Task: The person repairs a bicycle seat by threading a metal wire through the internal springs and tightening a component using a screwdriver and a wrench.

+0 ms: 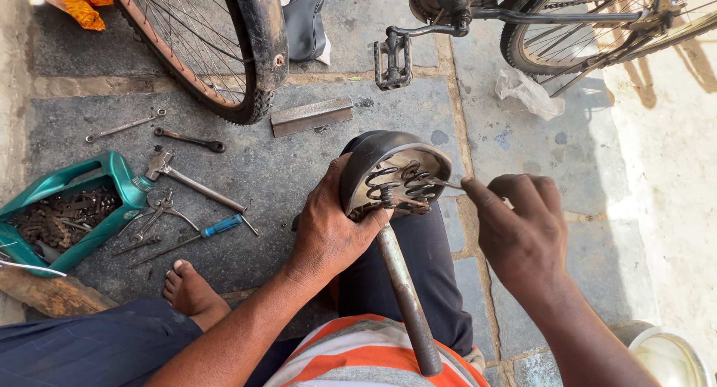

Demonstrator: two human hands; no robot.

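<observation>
Left hand [328, 226] is gripping the upturned bicycle saddle [394, 174] at its near-left edge, over the person's lap. Right hand [523, 226] is pinching a thin tool [447, 183] into the springs [399, 185]. The saddle is probably rigid and fairly heavy; the seat post [407, 297] offers a firm hold. The tool's tip is hidden among the coils, and its kind is unclear.

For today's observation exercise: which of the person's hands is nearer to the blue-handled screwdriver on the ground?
Left. The left hand grips the upturned bicycle saddle just right of the screwdriver; the right hand, holding a thin tool at the saddle springs, lies beyond the saddle, farther away.
</observation>
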